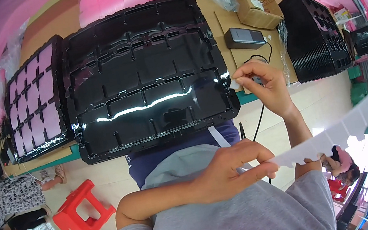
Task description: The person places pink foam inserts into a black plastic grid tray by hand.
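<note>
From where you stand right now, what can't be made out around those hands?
All in the head view:
White strip in the left hand: far end lost at the dark right rim.
Small white piece at the right hand: partly covered by fingertips.
Anything beneath the large black tray: blocked by the tray itself.

It's bright in here; white glare streaks the black tray [156, 64] toward the table's [67, 155] near edge, and past its near right corner the background burns out. Toward the dark round rim, straight lines bow.
</note>
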Demonstrator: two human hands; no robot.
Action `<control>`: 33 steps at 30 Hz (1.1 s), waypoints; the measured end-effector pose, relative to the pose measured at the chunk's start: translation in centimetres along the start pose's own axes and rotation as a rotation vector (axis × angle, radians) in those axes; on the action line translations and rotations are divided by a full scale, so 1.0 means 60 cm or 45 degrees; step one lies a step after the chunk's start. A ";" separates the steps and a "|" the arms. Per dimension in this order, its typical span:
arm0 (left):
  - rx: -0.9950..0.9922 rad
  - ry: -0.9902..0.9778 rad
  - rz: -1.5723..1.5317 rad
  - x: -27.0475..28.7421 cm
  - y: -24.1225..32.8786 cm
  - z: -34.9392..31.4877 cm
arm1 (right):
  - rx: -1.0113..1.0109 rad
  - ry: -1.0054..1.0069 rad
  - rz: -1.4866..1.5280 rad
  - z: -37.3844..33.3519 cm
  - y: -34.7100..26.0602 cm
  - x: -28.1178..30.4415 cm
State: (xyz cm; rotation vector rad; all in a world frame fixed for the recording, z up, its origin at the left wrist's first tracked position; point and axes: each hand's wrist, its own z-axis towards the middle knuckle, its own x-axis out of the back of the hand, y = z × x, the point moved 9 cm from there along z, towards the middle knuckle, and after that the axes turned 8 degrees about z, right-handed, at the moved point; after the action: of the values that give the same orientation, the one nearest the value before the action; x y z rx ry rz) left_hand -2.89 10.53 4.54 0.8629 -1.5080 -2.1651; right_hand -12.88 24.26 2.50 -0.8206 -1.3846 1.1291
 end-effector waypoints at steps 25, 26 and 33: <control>-0.052 0.028 -0.006 -0.004 -0.003 0.004 | 0.497 -0.164 -0.567 0.019 -0.022 -0.080; -0.052 0.026 0.003 -0.003 -0.004 0.003 | 0.541 -0.144 -0.617 0.017 -0.026 -0.083; -0.081 0.091 0.072 0.016 0.005 0.004 | 0.673 -0.098 -0.969 -0.050 -0.055 -0.110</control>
State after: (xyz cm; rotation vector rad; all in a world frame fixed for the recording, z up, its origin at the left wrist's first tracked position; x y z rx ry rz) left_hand -3.77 9.99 4.63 0.8565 -1.4047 -2.1075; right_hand -8.59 17.59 3.30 0.1402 -1.2076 0.8474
